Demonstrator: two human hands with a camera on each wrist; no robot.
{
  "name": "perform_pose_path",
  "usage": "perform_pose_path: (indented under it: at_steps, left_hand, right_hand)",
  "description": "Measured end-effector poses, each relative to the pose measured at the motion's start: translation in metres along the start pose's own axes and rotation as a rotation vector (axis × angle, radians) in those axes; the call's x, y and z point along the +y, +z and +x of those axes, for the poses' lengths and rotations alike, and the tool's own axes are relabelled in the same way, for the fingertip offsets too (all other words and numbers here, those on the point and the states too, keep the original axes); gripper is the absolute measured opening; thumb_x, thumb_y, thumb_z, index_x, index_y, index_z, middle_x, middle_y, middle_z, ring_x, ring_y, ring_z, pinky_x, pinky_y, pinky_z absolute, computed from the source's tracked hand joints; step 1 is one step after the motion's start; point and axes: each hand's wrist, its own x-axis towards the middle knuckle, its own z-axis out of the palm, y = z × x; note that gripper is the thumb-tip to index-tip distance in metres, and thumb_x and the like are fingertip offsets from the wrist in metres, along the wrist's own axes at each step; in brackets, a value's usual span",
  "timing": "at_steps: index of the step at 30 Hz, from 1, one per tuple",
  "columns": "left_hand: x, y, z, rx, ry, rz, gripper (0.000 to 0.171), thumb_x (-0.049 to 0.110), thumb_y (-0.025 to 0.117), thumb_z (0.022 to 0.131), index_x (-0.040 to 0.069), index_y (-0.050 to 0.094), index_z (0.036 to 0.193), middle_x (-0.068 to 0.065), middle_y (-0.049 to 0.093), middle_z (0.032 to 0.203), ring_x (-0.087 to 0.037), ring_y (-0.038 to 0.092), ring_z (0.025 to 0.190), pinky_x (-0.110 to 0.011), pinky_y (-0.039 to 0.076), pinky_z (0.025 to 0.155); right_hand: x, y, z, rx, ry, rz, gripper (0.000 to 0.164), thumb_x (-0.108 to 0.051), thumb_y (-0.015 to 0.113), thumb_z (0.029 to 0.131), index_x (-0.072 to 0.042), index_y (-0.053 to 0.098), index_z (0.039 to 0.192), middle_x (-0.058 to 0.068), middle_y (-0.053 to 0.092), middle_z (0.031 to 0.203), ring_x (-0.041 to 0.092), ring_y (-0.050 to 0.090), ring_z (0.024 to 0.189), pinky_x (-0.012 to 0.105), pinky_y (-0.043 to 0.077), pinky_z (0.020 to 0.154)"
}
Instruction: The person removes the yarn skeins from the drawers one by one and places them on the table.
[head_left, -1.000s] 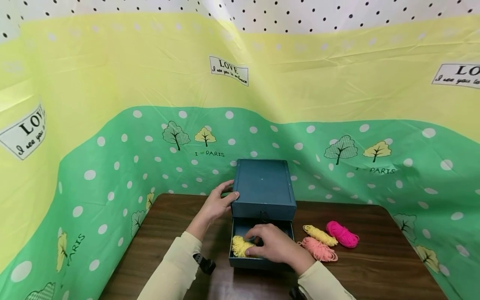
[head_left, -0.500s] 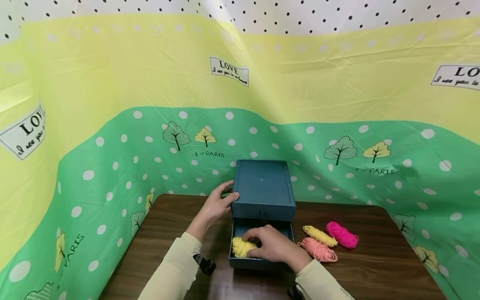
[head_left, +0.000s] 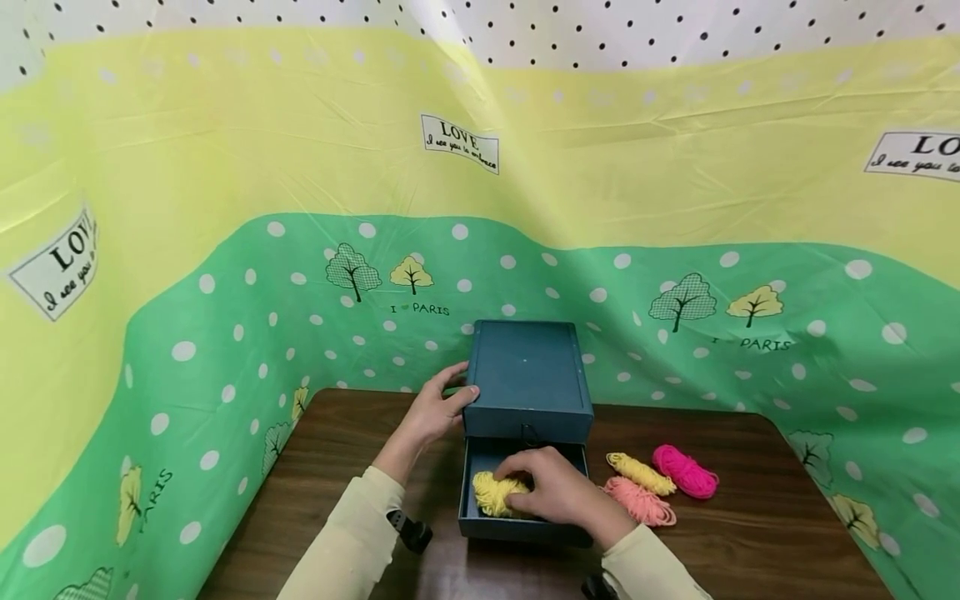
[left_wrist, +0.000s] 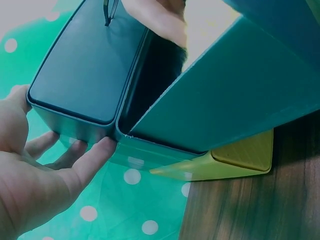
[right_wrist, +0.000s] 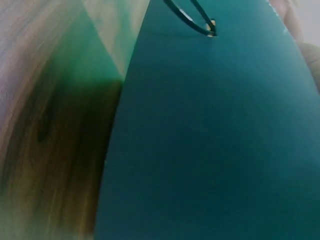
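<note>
Yellow yarn [head_left: 491, 495] lies in the pulled-out drawer [head_left: 510, 529], pinched by the right hand [head_left: 553, 487]; loose loops might catch on those fingers and pull undone. Beyond, the left hand [head_left: 433, 410] rests outstretched fingers against the box [head_left: 527, 367], which could slide if that support slackens.

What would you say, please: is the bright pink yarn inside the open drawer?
No, the bright pink yarn lies on the table, right of the open drawer.
</note>
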Motion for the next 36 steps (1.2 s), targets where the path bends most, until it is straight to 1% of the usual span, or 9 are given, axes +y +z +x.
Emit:
perform_pose_path:
  at_steps: [4,8,14,18,22,25,30,33,36]
  left_hand:
    - [-0.001,0.000,0.001,-0.002,0.002,0.000,0.063,0.031,0.066,0.102,0.020,0.040,0.159,-0.018,0.043,0.156,-0.034,0.058,0.129,-0.052,0.053,0.102]
    - [-0.001,0.000,0.001,-0.002,0.006,-0.009,0.062,0.031,0.065,0.103,0.020,0.040,0.159,-0.018,0.042,0.156,-0.034,0.058,0.128,-0.052,0.052,0.103]
    - [-0.002,0.000,0.002,-0.004,0.006,-0.011,0.062,0.031,0.064,0.103,0.020,0.039,0.159,-0.018,0.041,0.157,-0.034,0.058,0.129,-0.054,0.050,0.105]
    - [-0.003,0.001,0.003,-0.007,0.002,-0.008,0.062,0.031,0.064,0.103,0.020,0.039,0.159,-0.018,0.041,0.157,-0.034,0.057,0.130,-0.053,0.051,0.104]
    - [-0.003,0.000,0.003,-0.002,-0.006,-0.007,0.063,0.032,0.065,0.103,0.020,0.039,0.159,-0.018,0.042,0.157,-0.034,0.058,0.128,-0.053,0.052,0.103]
    - [-0.004,0.000,0.003,-0.004,-0.005,-0.004,0.063,0.032,0.065,0.103,0.019,0.039,0.159,-0.019,0.042,0.156,-0.035,0.059,0.128,-0.054,0.052,0.103]
    - [-0.004,-0.001,0.002,-0.014,0.001,-0.011,0.063,0.032,0.064,0.103,0.020,0.038,0.160,-0.019,0.040,0.157,-0.036,0.055,0.133,-0.055,0.050,0.105]
    - [-0.003,-0.001,0.001,-0.015,-0.001,-0.013,0.064,0.033,0.064,0.103,0.020,0.038,0.160,-0.018,0.039,0.158,-0.036,0.053,0.134,-0.055,0.049,0.106]
    - [-0.003,-0.001,0.001,-0.016,-0.001,-0.012,0.064,0.034,0.064,0.103,0.020,0.038,0.160,-0.019,0.039,0.158,-0.036,0.054,0.134,-0.056,0.049,0.106]
  right_hand:
    - [-0.003,-0.004,-0.005,0.027,-0.012,-0.001,0.024,-0.015,0.079,0.090,-0.022,0.077,0.113,-0.009,0.074,0.107,0.000,0.065,0.089,0.025,0.056,0.076]
    - [-0.007,-0.009,-0.011,0.048,-0.013,0.024,0.024,-0.015,0.078,0.091,-0.022,0.077,0.113,-0.008,0.074,0.107,0.001,0.064,0.085,0.025,0.056,0.073]
    - [-0.011,-0.017,-0.018,0.054,0.001,0.047,0.024,-0.014,0.077,0.092,-0.021,0.077,0.114,-0.005,0.074,0.109,0.002,0.062,0.078,0.025,0.055,0.070]
    - [-0.013,-0.023,-0.022,0.068,-0.002,0.042,0.024,-0.013,0.077,0.092,-0.021,0.077,0.114,-0.003,0.074,0.110,0.003,0.061,0.073,0.024,0.054,0.066]
    - [-0.015,-0.029,-0.027,0.095,-0.020,0.022,0.025,-0.011,0.077,0.091,-0.022,0.076,0.113,-0.004,0.074,0.111,0.003,0.058,0.068,0.023,0.053,0.064]
    - [-0.016,-0.032,-0.032,0.121,-0.019,0.010,0.026,-0.010,0.078,0.090,-0.024,0.076,0.113,-0.006,0.073,0.111,0.003,0.059,0.072,0.024,0.054,0.065]
    - [-0.016,-0.038,-0.040,0.158,0.000,0.005,0.026,-0.011,0.079,0.090,-0.024,0.076,0.112,-0.007,0.073,0.111,0.004,0.064,0.089,0.028,0.057,0.071]
    - [-0.017,-0.044,-0.046,0.175,0.012,-0.008,0.026,-0.011,0.078,0.090,-0.025,0.076,0.112,-0.007,0.073,0.111,0.005,0.065,0.091,0.028,0.057,0.071]
    - [-0.017,-0.051,-0.051,0.200,0.015,-0.031,0.028,-0.009,0.078,0.089,-0.025,0.076,0.111,-0.008,0.073,0.110,0.004,0.063,0.088,0.028,0.056,0.069]
